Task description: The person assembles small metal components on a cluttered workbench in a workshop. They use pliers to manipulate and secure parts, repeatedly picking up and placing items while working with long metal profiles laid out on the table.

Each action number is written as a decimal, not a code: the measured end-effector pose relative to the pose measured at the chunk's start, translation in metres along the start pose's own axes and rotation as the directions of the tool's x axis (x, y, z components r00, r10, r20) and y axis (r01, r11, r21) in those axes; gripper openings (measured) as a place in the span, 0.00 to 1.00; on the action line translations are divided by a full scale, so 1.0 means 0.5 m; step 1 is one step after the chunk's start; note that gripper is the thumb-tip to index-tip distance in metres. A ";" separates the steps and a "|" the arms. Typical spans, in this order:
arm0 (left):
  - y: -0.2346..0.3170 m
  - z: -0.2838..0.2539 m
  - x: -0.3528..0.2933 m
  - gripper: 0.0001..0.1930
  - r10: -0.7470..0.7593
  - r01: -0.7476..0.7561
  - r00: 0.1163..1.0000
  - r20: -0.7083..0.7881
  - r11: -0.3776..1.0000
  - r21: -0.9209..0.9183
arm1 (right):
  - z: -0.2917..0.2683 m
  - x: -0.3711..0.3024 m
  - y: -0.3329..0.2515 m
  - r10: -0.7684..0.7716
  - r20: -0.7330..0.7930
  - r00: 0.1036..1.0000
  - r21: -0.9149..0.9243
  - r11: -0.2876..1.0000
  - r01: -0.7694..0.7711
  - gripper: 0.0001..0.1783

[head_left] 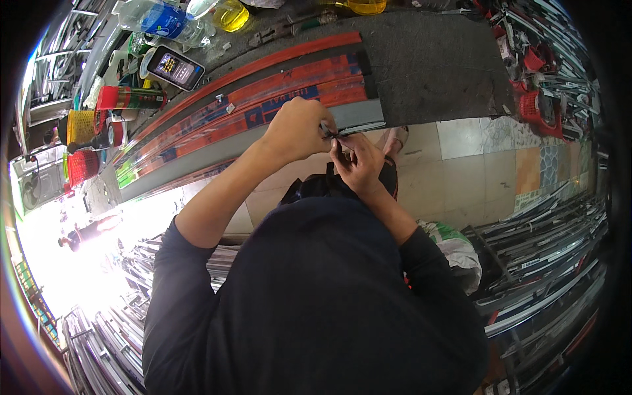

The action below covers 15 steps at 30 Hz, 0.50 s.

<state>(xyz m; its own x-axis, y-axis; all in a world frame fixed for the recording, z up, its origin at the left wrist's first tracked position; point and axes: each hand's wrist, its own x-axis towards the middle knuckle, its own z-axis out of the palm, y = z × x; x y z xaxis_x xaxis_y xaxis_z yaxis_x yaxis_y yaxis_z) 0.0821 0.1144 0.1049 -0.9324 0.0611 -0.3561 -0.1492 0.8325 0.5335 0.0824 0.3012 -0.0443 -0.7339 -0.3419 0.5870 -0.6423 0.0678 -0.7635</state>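
My left hand and my right hand meet in front of me at the near edge of the bench. Fingers of both are closed around a small dark piece, thin and partly hidden by the fingertips; its exact kind I cannot make out. Right beside it lies the end of a long grey metal profile. Behind that, several long profiles wrapped in red and blue film run side by side to the left across the dark bench top.
At the back left are a phone, a plastic bottle, a red can and a red basket. Pliers lie at the back. Stacked metal profiles fill the right side, near a white sack.
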 end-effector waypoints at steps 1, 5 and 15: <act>0.001 -0.002 -0.001 0.16 -0.021 0.021 1.000 0.014 0.999 -0.024 | 0.001 -0.002 0.001 0.007 0.002 1.000 -0.011 1.000 -0.007 0.15; 0.001 -0.014 -0.001 0.17 -0.048 0.051 0.998 0.042 0.996 -0.077 | 0.005 -0.001 0.002 -0.016 -0.021 1.000 0.004 1.000 0.016 0.16; 0.004 0.023 -0.015 0.11 0.107 -0.084 0.993 -0.054 0.943 0.321 | 0.009 -0.007 0.000 0.048 -0.050 0.998 0.072 0.996 -0.044 0.13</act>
<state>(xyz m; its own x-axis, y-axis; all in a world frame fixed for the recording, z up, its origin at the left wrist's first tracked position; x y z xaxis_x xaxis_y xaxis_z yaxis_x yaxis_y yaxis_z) 0.0925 0.1221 0.1000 -0.9594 0.1200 -0.2553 0.0431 0.9568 0.2874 0.0857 0.2981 -0.0476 -0.7737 -0.2915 0.5625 -0.5917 0.0150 -0.8060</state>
